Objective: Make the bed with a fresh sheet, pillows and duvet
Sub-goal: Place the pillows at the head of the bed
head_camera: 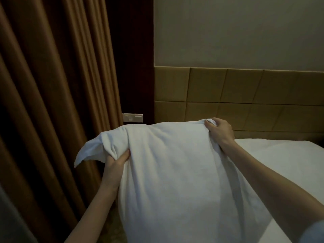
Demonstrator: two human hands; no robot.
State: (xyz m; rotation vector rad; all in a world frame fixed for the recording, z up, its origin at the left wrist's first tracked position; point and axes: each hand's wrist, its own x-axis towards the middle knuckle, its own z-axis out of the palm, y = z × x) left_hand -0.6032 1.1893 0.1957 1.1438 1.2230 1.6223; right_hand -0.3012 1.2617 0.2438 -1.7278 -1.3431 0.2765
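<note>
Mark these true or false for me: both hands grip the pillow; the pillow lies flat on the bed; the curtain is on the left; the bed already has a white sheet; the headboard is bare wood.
1. Both hands grip the pillow. True: the left hand and the right hand each hold a top corner.
2. The pillow lies flat on the bed. False: it is held up on end.
3. The curtain is on the left. True.
4. The bed has a white sheet. True.
5. The headboard is bare wood. False: it is padded tan panels.
</note>
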